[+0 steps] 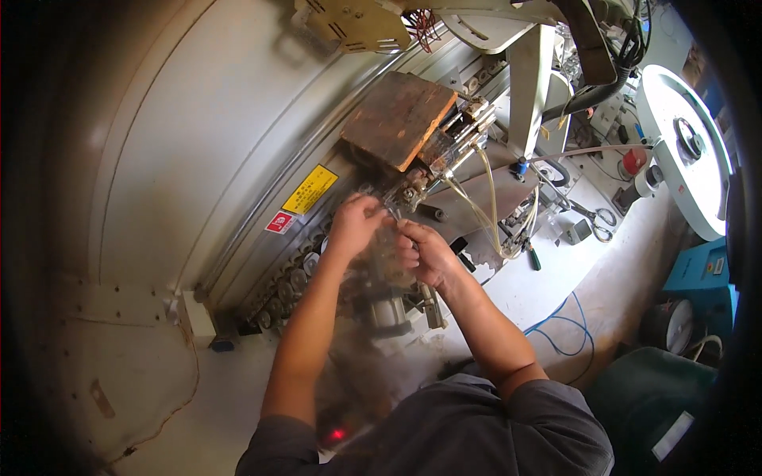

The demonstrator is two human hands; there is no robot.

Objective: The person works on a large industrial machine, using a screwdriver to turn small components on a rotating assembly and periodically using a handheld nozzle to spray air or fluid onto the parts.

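Observation:
Close together in front of a machine mechanism, my left hand [357,224] and my right hand [426,252] meet at the fingertips. Both have curled, pinching fingers around a small thin piece, too small and blurred to name. Just above them sits a metal fitting [410,193] of the mechanism, below a worn brown wooden block [401,119]. A metal cylinder [389,312] stands under my hands, partly smeared. Pale tubes [486,210] run from the mechanism to the right of my right hand.
Yellow [310,189] and red [280,222] labels mark the machine rail on the left. Scissors [597,220] lie on the white table [556,266] at right. Beyond are a large white disc [684,151], a blue box [698,282] and a coiled blue hose [567,319]. A dark green bin [635,397] stands lower right.

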